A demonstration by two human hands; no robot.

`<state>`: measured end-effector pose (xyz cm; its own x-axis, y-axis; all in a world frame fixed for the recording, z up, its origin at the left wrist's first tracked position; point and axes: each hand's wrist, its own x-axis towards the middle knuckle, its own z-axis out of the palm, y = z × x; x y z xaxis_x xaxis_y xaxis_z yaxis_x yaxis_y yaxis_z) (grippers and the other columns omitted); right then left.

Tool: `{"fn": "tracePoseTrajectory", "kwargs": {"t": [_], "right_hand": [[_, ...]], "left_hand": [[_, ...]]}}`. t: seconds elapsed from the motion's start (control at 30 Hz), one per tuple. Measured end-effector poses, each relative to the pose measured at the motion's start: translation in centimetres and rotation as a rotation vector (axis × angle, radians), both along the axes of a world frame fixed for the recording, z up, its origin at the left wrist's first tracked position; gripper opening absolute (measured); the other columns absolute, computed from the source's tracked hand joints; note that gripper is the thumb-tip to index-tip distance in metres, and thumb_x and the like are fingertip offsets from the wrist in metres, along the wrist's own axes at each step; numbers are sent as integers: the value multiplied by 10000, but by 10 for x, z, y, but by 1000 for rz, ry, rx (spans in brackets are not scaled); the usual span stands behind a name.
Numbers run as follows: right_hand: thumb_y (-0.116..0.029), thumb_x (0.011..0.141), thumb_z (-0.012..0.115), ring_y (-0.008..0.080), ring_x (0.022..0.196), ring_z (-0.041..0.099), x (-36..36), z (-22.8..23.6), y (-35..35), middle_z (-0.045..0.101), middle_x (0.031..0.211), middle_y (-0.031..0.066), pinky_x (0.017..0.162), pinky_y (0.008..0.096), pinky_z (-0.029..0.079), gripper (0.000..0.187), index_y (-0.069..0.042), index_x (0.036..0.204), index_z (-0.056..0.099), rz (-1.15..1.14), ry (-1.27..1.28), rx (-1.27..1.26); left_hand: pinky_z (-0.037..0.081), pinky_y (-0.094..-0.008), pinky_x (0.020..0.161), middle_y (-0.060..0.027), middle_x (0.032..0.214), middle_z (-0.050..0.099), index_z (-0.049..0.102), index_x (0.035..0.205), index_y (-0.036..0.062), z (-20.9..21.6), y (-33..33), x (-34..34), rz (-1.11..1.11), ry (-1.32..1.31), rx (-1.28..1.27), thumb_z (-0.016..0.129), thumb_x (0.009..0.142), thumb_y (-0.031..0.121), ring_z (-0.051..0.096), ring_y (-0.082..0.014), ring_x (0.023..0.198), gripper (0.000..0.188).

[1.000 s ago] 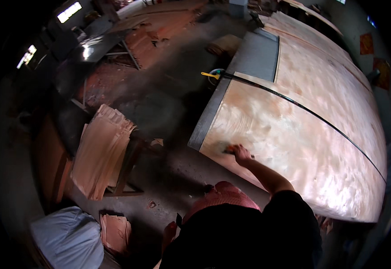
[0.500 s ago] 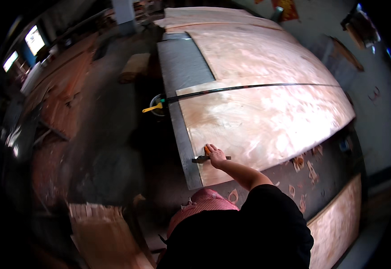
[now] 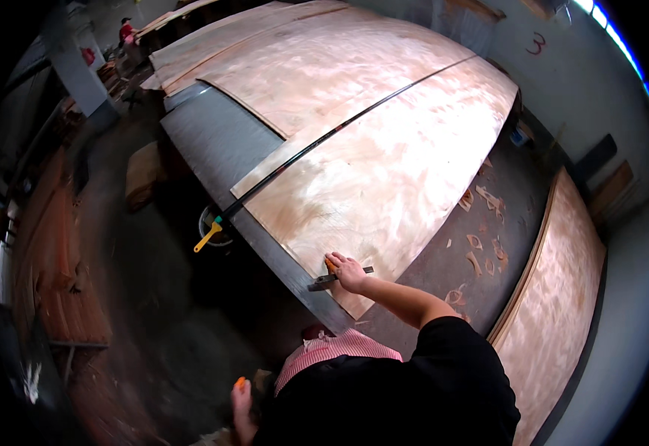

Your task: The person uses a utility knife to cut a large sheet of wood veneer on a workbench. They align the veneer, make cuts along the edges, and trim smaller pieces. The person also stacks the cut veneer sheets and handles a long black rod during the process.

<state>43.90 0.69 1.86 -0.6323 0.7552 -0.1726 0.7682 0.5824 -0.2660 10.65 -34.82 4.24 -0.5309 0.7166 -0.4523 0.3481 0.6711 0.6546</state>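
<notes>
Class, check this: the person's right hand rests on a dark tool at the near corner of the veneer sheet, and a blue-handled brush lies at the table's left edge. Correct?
Not quite. The head view shows the brush has a yellow handle, not blue. The rest holds: the right hand rests on the dark tool at the veneer sheet corner.

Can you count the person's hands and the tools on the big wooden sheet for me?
hands: 2 (right hand, left hand)
long black bar: 1
small dark tool under the right hand: 1
Total: 4

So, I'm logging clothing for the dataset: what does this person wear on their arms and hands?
Both hands are bare, no gloves. The right hand leads back along a bare forearm to a short black sleeve. The left hand shows no sleeve, watch or ring that I can make out.
</notes>
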Motion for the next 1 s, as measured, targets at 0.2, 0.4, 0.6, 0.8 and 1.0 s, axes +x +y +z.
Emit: {"fn": "tracePoseTrajectory", "kwargs": {"t": [0.2,0.4,0.6,0.8,1.0], "right_hand": [[-243,743,525,246,1254,260,-33,24,-6,275,1362,81,969,350,301,486,-8,1166,481,-159,72,-13],[-389,696,604,241,1227,298,-60,38,-9,336,1322,116,960,355,288,665,48,1171,443,-390,144,-29],[-115,735,525,273,1017,475,-75,50,19,531,1065,102,864,362,368,470,-115,1198,450,-484,161,-28],[19,720,444,304,809,531,-203,111,148,541,839,119,667,398,440,595,-181,1272,347,-451,138,-112],[-110,738,504,265,787,593,-321,40,247,580,854,116,620,374,481,301,-102,1039,503,-188,-156,-158]], "left_hand": [[457,-276,732,-132,910,620,526,1087,-21,15,108,-40,-390,35,-96,556,821,240,594,-158,841,374],[406,-323,856,-158,1108,530,461,1158,-2,6,265,-86,-461,71,122,513,845,249,510,-275,1033,405],[263,-421,981,-193,1287,320,318,1265,8,31,436,-89,-632,561,562,591,752,242,331,-357,1174,627],[463,-397,690,-162,931,534,470,1061,27,-7,501,-113,-812,326,262,599,738,283,553,-309,820,432],[462,-430,545,-171,679,591,495,949,20,-24,419,-97,-1009,8,147,580,744,395,577,-349,619,436]]}}
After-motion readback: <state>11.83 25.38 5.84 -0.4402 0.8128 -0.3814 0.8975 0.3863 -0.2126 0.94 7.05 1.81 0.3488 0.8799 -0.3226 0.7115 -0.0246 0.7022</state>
